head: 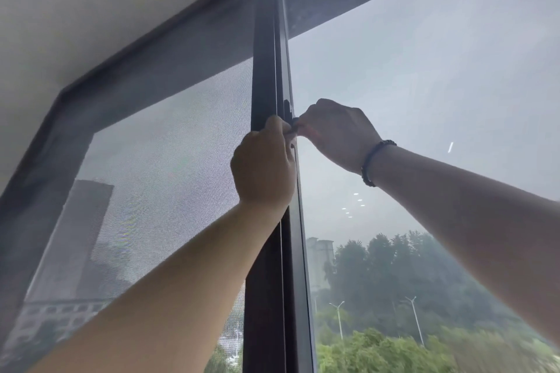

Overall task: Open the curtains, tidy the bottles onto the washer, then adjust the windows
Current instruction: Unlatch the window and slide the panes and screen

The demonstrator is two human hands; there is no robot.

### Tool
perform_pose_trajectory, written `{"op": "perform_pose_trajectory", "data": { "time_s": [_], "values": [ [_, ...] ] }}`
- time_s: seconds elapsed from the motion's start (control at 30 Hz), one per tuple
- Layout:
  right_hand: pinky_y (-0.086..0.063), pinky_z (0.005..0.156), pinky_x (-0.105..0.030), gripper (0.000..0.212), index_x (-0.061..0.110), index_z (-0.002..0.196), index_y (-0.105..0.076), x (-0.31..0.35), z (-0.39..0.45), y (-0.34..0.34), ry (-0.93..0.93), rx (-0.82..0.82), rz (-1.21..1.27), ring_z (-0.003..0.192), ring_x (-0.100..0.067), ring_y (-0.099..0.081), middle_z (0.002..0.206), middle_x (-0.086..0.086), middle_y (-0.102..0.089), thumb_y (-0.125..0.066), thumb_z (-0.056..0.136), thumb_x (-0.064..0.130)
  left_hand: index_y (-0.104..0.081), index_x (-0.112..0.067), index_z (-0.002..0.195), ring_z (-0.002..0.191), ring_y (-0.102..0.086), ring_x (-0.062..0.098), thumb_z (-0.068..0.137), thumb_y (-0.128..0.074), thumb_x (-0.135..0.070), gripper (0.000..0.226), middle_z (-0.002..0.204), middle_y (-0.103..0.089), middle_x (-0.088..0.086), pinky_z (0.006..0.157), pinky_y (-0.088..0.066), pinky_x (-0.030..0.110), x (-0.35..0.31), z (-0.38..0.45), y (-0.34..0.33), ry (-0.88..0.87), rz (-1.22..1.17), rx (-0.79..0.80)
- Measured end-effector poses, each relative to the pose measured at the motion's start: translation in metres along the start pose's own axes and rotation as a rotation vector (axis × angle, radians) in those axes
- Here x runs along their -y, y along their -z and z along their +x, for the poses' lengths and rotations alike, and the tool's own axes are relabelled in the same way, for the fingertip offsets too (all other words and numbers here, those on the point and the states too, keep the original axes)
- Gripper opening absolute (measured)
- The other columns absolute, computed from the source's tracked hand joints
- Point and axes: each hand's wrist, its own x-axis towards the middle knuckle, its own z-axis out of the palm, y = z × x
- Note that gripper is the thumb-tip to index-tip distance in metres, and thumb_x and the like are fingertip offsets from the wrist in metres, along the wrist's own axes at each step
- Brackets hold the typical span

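- A dark window post (pixel 266 75) is seen running from the top middle of the frame down to the bottom middle.
- The left hand (pixel 263 165) is seen in the middle of the frame, curled into a fist against the post. Its fingers are hidden behind the back of the hand, so what is held by them cannot be told.
- The right hand (pixel 336 133) is seen just to the right of the left hand, with its fingers bent in toward the post.
- A small dark latch (pixel 291 118) is seen on the post, between the two hands. It is mostly covered by the fingertips, and its shape is hard to make out. It seems to be pinched by the right hand, but this is not clear.
- A dark bead bracelet (pixel 374 162) is worn on the right wrist.
- A fine mesh screen (pixel 163 166) is seen on the left of the post. Grey buildings behind it are blurred.
- A clear glass pane (pixel 424 94) is seen on the right of the post. Small white light spots are seen on the glass.
- Green trees (pixel 394 297) and street lamps (pixel 338 316) are seen in the lower right, dim in the haze.
- Both arms are cut off at the bottom and right edges.
- No words or labels can be read.
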Motion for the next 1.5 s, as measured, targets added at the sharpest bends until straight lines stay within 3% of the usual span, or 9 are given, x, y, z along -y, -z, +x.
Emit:
{"op": "perform_pose_trajectory", "data": {
  "time_s": [0.1, 0.4, 0.6, 0.77, 0.83, 0.93, 1.03, 1.27, 1.5],
  "values": [
    [-0.035, 0.065, -0.03, 0.03, 0.021, 0.09, -0.065, 0.005, 0.015, 0.009, -0.021, 0.021, 0.012, 0.082, -0.008, -0.037, 0.078, 0.012, -0.044, -0.037, 0.099, 0.027, -0.062, -0.021, 0.094, 0.072, -0.065, 0.024, 0.096, -0.053, -0.037, 0.019, 0.082, -0.07, -0.004, 0.062, -0.038, 0.029, 0.011, 0.021, 0.008, -0.009, -0.051, 0.001],
    [-0.052, 0.067, -0.035, 0.021, 0.016, 0.081, -0.069, 0.002, 0.04, 0.016, -0.157, 0.032, 0.298, 0.077, -0.023, -0.061, 0.086, -0.004, -0.067, -0.053, 0.092, 0.025, -0.07, -0.026, 0.098, 0.082, -0.061, 0.023, 0.092, -0.059, -0.037, 0.016, 0.099, -0.065, 0.0, 0.075, -0.049, 0.037, 0.021, 0.064, 0.003, -0.013, -0.143, 0.11],
    [-0.031, 0.043, -0.014, 0.038, 0.017, 0.052, -0.052, -0.001, 0.064, 0.028, -0.178, 0.169, 0.201, 0.057, -0.014, -0.045, 0.06, 0.001, -0.05, -0.054, 0.09, 0.021, -0.068, -0.03, 0.084, 0.082, -0.063, 0.02, 0.087, -0.063, -0.035, 0.008, 0.08, -0.066, -0.009, 0.076, -0.053, 0.038, 0.019, 0.088, 0.008, 0.04, -0.164, 0.219],
    [-0.027, 0.042, -0.017, 0.043, 0.01, 0.049, -0.036, 0.002, 0.074, 0.025, -0.241, 0.2, 0.157, 0.056, -0.018, -0.036, 0.056, -0.002, -0.037, -0.05, 0.089, 0.021, -0.062, -0.018, 0.106, 0.104, -0.053, 0.026, 0.095, -0.044, -0.037, 0.028, 0.104, -0.055, 0.004, 0.089, -0.048, 0.044, 0.015, 0.079, 0.006, -0.052, -0.138, 0.335],
    [-0.03, 0.046, -0.021, 0.04, 0.011, 0.05, -0.034, 0.004, 0.075, 0.026, -0.273, 0.212, 0.171, 0.056, -0.018, -0.037, 0.057, -0.002, -0.037, -0.049, 0.088, 0.013, -0.053, -0.018, 0.114, 0.114, -0.045, 0.028, 0.096, -0.044, -0.035, 0.026, 0.116, -0.051, 0.01, 0.098, -0.041, 0.043, 0.013, 0.072, 0.005, -0.069, -0.129, 0.385],
    [-0.043, 0.056, -0.029, 0.03, 0.005, 0.058, -0.046, 0.003, 0.076, 0.028, -0.325, 0.186, 0.237, 0.062, -0.022, -0.045, 0.064, -0.011, -0.044, -0.053, 0.087, 0.014, -0.016, -0.012, 0.15, 0.137, -0.024, 0.025, 0.09, -0.057, -0.034, 0.076, 0.15, -0.029, 0.007, 0.109, -0.025, 0.039, 0.012, 0.055, 0.001, -0.009, -0.123, 0.488],
    [-0.038, 0.048, -0.023, 0.026, 0.007, 0.06, -0.049, -0.001, 0.08, 0.02, -0.446, 0.195, 0.317, 0.055, -0.021, -0.044, 0.06, -0.01, -0.047, -0.052, 0.085, 0.012, 0.006, -0.011, 0.153, 0.146, -0.007, 0.02, 0.086, -0.06, -0.041, 0.099, 0.161, -0.005, 0.002, 0.115, -0.012, 0.034, 0.017, 0.037, -0.01, 0.026, -0.157, 0.473],
    [-0.044, 0.043, -0.017, 0.02, 0.008, 0.073, -0.057, -0.011, 0.083, 0.003, -0.708, 0.204, 0.613, 0.041, -0.011, -0.052, 0.062, -0.005, -0.057, -0.051, 0.092, 0.009, -0.013, -0.01, 0.151, 0.141, -0.015, 0.012, 0.092, -0.052, -0.03, 0.073, 0.158, -0.014, 0.001, 0.1, -0.007, 0.017, 0.023, 0.031, -0.017, 0.065, -0.226, 0.39],
    [-0.059, 0.059, -0.028, 0.025, -0.003, 0.093, -0.063, -0.01, 0.076, -0.008, -0.679, 0.156, 0.618, 0.062, -0.023, -0.069, 0.082, -0.014, -0.069, -0.055, 0.093, 0.021, -0.002, -0.012, 0.153, 0.148, -0.001, 0.011, 0.092, -0.05, -0.028, 0.08, 0.162, 0.002, -0.005, 0.119, -0.004, 0.031, 0.032, 0.034, -0.017, 0.059, -0.216, 0.413]
  ]
}}
